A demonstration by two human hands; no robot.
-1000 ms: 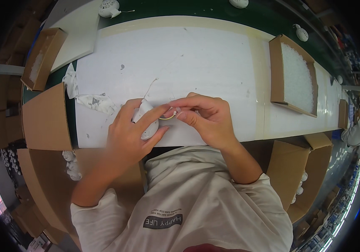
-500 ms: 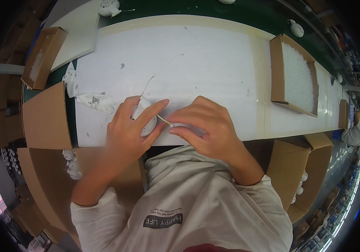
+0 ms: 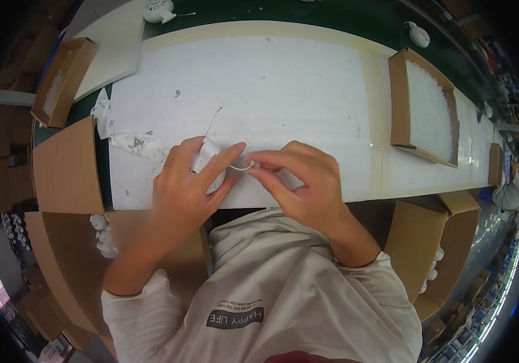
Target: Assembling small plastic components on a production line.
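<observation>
My left hand [image 3: 183, 184] is closed around a white rounded plastic housing [image 3: 206, 156], which its fingers partly cover. From the housing a short pale yellowish cable [image 3: 241, 169] curves over to my right hand [image 3: 311, 178]. Thumb and forefinger of that hand pinch the cable's end, where a small whitish tip [image 3: 256, 164] shows; its exact kind is too small to tell. Both hands are just above the near edge of the white work surface [image 3: 308, 78]. A thin wire [image 3: 213, 121] sticks up beyond the housing.
A cardboard tray of small clear pieces [image 3: 432, 109] stands at right, another narrow tray [image 3: 59, 85] at far left. Crumpled white cloth [image 3: 135, 145] lies left. Open cartons [image 3: 68, 254] flank me. White units [image 3: 418, 35] sit on the green belt [image 3: 223, 11]. A person [image 3: 509, 196] is at far right.
My right hand has risen slightly with the cable's end, and the cable now bends in a deeper curve. The white unit at the upper right has shifted left on the green belt.
</observation>
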